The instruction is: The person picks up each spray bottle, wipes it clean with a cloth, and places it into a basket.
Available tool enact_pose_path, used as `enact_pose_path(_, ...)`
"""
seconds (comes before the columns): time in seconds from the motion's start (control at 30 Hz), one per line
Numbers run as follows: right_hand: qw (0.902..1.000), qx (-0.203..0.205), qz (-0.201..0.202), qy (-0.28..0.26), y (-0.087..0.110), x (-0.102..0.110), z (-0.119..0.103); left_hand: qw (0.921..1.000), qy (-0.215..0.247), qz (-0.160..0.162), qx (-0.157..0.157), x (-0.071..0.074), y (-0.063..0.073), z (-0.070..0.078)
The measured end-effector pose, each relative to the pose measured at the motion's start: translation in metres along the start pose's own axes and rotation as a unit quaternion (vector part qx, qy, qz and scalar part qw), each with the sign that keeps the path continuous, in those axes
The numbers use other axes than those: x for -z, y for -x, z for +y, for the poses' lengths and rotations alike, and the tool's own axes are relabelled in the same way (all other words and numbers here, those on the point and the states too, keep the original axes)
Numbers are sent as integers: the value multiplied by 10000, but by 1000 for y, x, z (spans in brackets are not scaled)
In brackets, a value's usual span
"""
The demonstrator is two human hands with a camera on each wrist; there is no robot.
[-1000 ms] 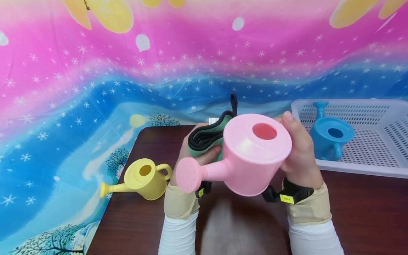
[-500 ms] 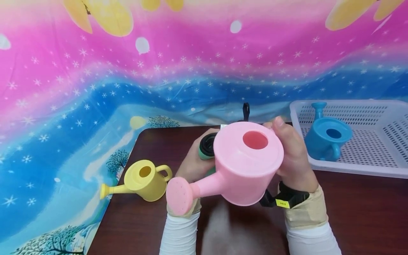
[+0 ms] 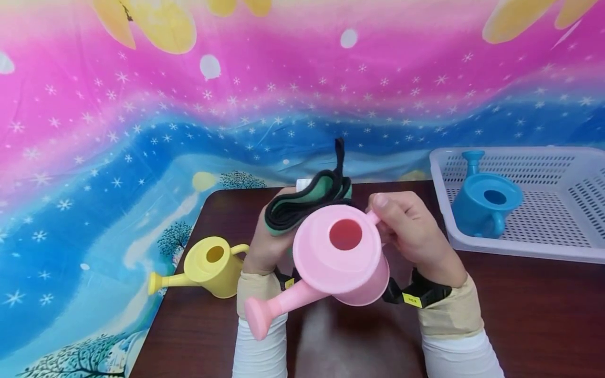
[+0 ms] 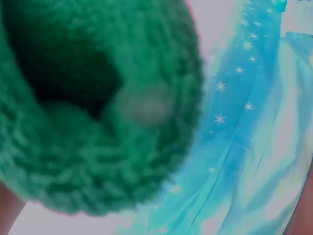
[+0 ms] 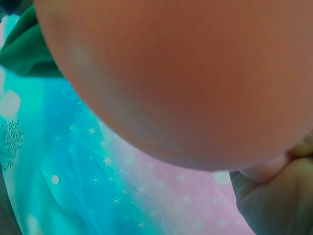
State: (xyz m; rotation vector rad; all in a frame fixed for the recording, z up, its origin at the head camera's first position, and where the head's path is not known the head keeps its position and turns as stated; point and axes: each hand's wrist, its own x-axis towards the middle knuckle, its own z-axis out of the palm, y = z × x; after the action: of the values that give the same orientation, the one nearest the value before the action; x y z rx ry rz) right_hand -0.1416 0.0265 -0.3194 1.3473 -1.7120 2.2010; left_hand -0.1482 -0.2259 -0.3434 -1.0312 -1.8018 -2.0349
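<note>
My right hand (image 3: 418, 239) pinches the handle of a pink watering can (image 3: 331, 265), thumb on top, and holds it up over the table. The can's spout points down and to the left, across my left forearm. Just behind the can, my left hand (image 3: 264, 247) grips a folded green cloth (image 3: 302, 207) with black edging and a black loop standing up. Most of the left fingers are hidden behind the cloth and can. Thick green pile of the cloth (image 4: 146, 171) fills much of the left wrist view. In the right wrist view, the can's round base (image 5: 186, 88) covers most of the frame.
A yellow watering can (image 3: 215, 265) stands at the table's left edge, next to my left wrist. At the right, a white perforated basket (image 3: 534, 249) holds a blue watering can (image 3: 487, 202). A printed pink and blue backdrop (image 3: 302, 94) hangs behind the dark wooden table (image 3: 529, 315).
The pink can has moved left and down, its spout swinging lower. My right hand now pinches its handle. The left hand has turned the cloth, and its folds show again behind the can.
</note>
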Motion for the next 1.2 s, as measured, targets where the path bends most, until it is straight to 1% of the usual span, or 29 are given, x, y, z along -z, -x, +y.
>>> enact_pose_path(0.07, 9996, -87, -12, 269, 0, -2, -1, 9997, 64, 31, -219, 2, 1, 3)
enact_pose_path(0.17, 9983, -243, 48, 527, 1, -4, 0, 9987, 161, 17, -490, 5, 1, 5)
enact_pose_path(0.3, 9978, -250, 79, 613, 1, -5, 0, 9968, 278, -73, -749, 7, 0, 5)
enact_pose_path(0.4, 9979, -173, 114, 611, 0, -5, 0, 9959, 312, -79, -848, 8, -1, 4)
enact_pose_path(0.5, 9979, -53, 232, 599, -1, -5, 0, 9956, 339, 35, -874, 9, -1, 4)
enact_pose_path(0.63, 9976, 80, 547, 427, -2, -4, 3, 9940, 447, 187, -985, 9, -2, 4)
enact_pose_path(0.7, 9968, 170, 745, 228, -4, -4, 5, 9928, 650, 163, -992, 9, -3, 5)
enact_pose_path(0.8, 9931, 366, 1104, -116, -5, -3, 7, 9937, 610, 252, -902, 8, -4, 9)
enact_pose_path(0.83, 9912, 452, 1228, -203, -6, -2, 8, 9946, 477, 295, -869, 8, -4, 10)
enact_pose_path(0.93, 9845, 648, 1579, -397, -8, 0, 9, 9963, -160, 608, -592, 9, -1, 12)
enact_pose_path(1.03, 9789, 725, 1864, -413, -9, 1, 9, 9929, -703, 932, -244, 11, 4, 9)
enact_pose_path(1.1, 9764, 708, 2006, -372, -11, 2, 9, 9924, -667, 1030, 2, 12, 6, 4)
enact_pose_path(1.17, 9739, 642, 2150, -336, -11, 2, 9, 9932, -518, 1033, 101, 13, 8, 0)
enact_pose_path(1.2, 9723, 590, 2241, -292, -11, 2, 8, 9945, -335, 984, 128, 13, 8, -2)
